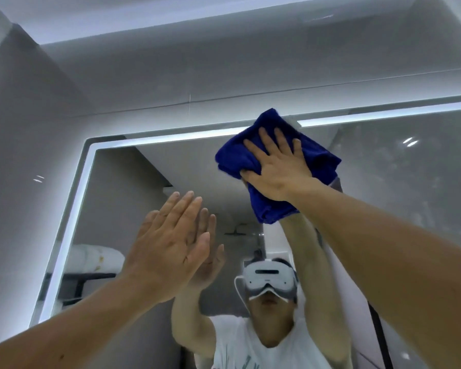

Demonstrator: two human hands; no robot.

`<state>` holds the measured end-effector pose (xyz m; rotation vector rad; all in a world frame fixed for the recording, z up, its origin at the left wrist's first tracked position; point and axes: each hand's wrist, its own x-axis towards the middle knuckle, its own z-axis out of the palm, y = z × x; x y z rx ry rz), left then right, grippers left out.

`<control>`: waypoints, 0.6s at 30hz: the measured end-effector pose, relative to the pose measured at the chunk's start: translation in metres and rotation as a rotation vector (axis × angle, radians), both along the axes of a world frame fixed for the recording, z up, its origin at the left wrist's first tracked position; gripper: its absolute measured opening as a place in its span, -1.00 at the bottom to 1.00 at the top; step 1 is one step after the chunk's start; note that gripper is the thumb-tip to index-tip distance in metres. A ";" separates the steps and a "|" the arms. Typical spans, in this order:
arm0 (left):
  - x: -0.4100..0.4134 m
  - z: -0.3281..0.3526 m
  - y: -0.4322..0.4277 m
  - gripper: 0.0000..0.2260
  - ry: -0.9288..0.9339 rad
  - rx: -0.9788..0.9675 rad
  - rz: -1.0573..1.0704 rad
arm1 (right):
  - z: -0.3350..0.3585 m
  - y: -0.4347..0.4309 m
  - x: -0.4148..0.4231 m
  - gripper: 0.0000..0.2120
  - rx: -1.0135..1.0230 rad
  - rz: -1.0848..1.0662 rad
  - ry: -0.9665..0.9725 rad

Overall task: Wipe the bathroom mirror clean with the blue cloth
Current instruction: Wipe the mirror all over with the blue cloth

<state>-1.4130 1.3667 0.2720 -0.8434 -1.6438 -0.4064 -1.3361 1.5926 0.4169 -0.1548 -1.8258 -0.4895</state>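
At the left edge the mirror's lit border [72, 209] runs up and turns along the top, and just inside it the left hand [171, 243] is raised flat, fingers straight and pressed together, empty; it looks to rest on or hover just off the bathroom mirror [149, 182], its reflection meeting it, though contact cannot be confirmed. Further right, the right hand [276, 166] is spread open, palm pressing the folded blue cloth [274, 161] against the glass right at the top lit strip, thumb tucked into a fold. The wiping step seems to be under way along the mirror's upper edge. To the right the glass [399, 187] looks hazy and speckled, so the next move likely calls for sweeping the cloth rightward with steady pressure
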 end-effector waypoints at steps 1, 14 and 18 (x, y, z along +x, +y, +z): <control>0.002 0.001 0.004 -0.36 0.009 0.007 -0.006 | -0.008 0.000 0.001 -0.34 0.054 0.009 -0.026; 0.060 -0.005 0.055 -0.34 -0.001 0.028 -0.015 | -0.150 0.058 0.044 -0.39 0.537 0.067 -0.330; 0.068 0.004 0.062 -0.38 0.006 -0.020 0.031 | -0.127 0.101 0.071 -0.39 0.346 0.022 -0.183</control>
